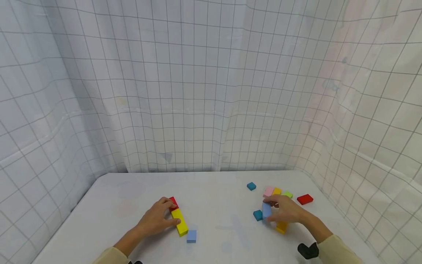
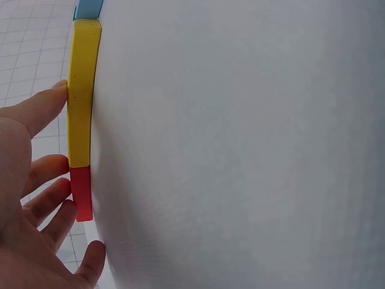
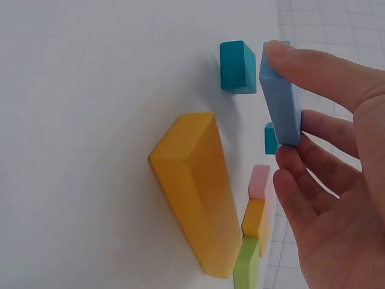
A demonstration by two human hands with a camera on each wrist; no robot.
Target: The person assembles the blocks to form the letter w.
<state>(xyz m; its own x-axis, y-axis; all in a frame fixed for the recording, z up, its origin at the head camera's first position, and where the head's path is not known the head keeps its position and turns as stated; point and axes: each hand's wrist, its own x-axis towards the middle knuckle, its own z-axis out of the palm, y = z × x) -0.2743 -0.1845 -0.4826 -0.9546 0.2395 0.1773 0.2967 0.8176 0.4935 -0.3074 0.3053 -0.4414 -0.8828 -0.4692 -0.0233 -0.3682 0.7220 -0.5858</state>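
On the left side of the white table, my left hand point(image 1: 157, 219) rests against a row of blocks. Its thumb touches the side of a long yellow block point(image 2: 83, 90), and its fingertips lie at a red block point(image 2: 82, 194) that meets the yellow one end to end. A small light blue block point(image 1: 191, 236) lies at the yellow block's near end. Over on the right, my right hand point(image 1: 286, 209) pinches a longer light blue block point(image 3: 280, 105) lengthwise between thumb and fingers. Below that hand lies a long orange block point(image 3: 198, 192), partly hidden in the head view.
Two teal blocks point(image 1: 251, 186) lie near the right hand, one farther back. Behind the hand sit a pink block point(image 1: 268, 191), a small orange block point(image 1: 277, 191) and a green block point(image 1: 288, 194). A red block point(image 1: 304, 199) is farther right. Gridded white curtains point(image 1: 184, 91) surround the table.
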